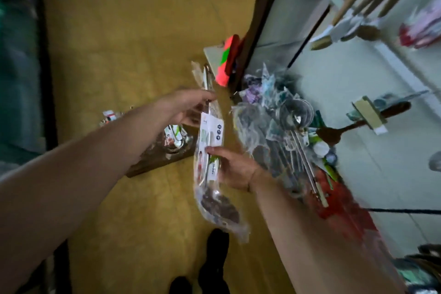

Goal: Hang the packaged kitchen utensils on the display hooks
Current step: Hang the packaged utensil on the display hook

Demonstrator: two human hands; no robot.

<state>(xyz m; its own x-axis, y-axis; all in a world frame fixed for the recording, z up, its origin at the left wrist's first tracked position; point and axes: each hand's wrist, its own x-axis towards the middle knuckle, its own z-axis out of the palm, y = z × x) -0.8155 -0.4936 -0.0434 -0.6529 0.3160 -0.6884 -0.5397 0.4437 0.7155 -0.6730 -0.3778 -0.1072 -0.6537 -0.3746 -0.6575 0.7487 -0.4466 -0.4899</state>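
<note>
Yellow floor (143,31), display wall (346,107). Fingers of left hand (188,108) and right hand (235,169) grip one packaged utensil (210,136); next, probably its top onto a hook (405,210).

At centre, packaged ladle (210,150) over the floor (119,55). Left hand (188,107) at its upper part, right hand (233,167) lower. Hanging utensils (286,126) on the wall panel (358,79) to its right; further packages (175,137) on floor to its left.

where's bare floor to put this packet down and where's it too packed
Bare yellow floor lies wide beyond the brown board, up to the pink block; a second patch runs between that board and the shoes. Crowded: the hanging packets on the display wall, right of the held packaged utensil.
</note>
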